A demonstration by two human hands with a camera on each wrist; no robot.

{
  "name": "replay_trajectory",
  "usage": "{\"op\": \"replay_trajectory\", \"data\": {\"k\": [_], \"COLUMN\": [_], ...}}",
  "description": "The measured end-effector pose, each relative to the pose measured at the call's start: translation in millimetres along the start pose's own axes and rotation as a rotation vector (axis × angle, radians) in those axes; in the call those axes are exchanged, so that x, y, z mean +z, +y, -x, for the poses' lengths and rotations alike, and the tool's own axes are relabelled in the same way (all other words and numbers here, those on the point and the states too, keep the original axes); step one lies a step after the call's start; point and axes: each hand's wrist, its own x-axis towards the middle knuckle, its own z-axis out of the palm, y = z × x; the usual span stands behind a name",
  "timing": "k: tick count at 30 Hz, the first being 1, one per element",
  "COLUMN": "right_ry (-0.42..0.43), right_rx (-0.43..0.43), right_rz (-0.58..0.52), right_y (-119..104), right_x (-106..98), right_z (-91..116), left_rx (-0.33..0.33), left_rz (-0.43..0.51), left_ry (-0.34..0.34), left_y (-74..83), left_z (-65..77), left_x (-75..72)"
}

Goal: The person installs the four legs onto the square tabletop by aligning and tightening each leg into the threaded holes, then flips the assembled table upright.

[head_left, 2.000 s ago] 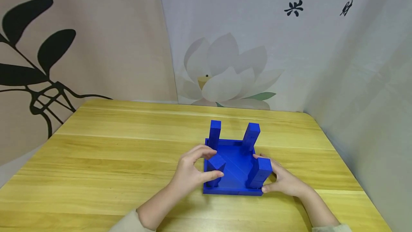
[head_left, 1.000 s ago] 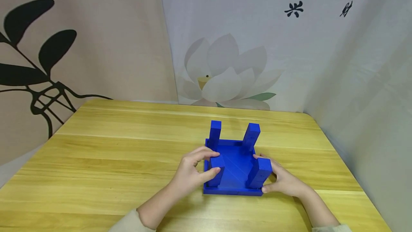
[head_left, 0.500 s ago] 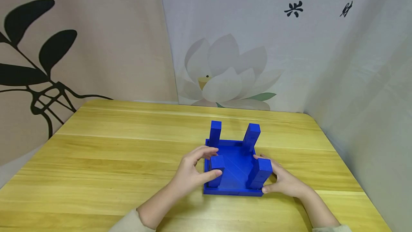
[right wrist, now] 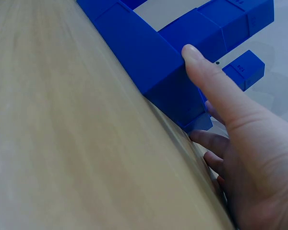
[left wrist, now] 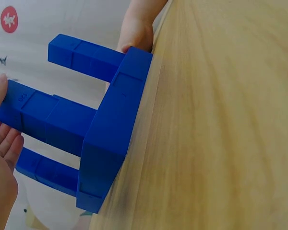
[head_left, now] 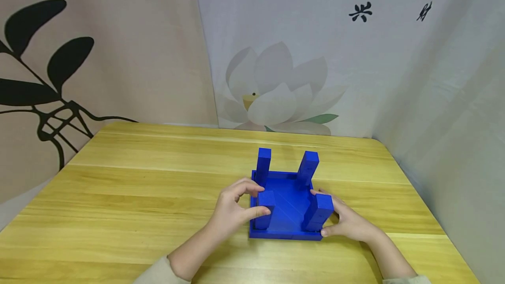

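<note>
A blue square frame with a low rim, its base flat on the table, has an upright square post at each corner, like a small upturned table. My left hand holds the near left post by its upper part, thumb in front and fingers behind. In the left wrist view that post bears the number 120. My right hand grips the base's near right corner, thumb at the front and fingers along the right side. The near right post rises beside it. In the right wrist view, the thumb presses the base's rim.
Two far posts, the left one and the right one, stand at the back corners. The wooden table spreads out to the left. Behind it hangs a printed cloth backdrop with a lotus.
The near left post has turned about its upright axis, so its top now lines up with the base. My left thumb and fingers have shifted slightly on it. The right hand stays put.
</note>
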Motion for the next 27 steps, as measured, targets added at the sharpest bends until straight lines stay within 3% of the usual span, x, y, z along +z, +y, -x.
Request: {"op": "replay_trajectory", "data": {"k": [9, 18, 27], "right_ry": [-0.008, -0.005, -0.011], "right_rx": [0.005, 0.007, 0.003], "right_rz": [-0.016, -0.018, -0.026], "right_y": [-2.3, -1.8, 0.6], "right_x": [-0.7, -0.9, -1.4], "right_z": [0.1, 0.5, 0.5], "left_rx": [-0.039, -0.034, -0.044], "left_rz": [0.045, 0.101, 0.088], "left_ry": [-0.029, -0.051, -0.077], "left_y": [3.0, 4.2, 4.4], "left_z": [-0.8, -2.5, -3.6], "left_x": [-2.7, -2.8, -2.6]}}
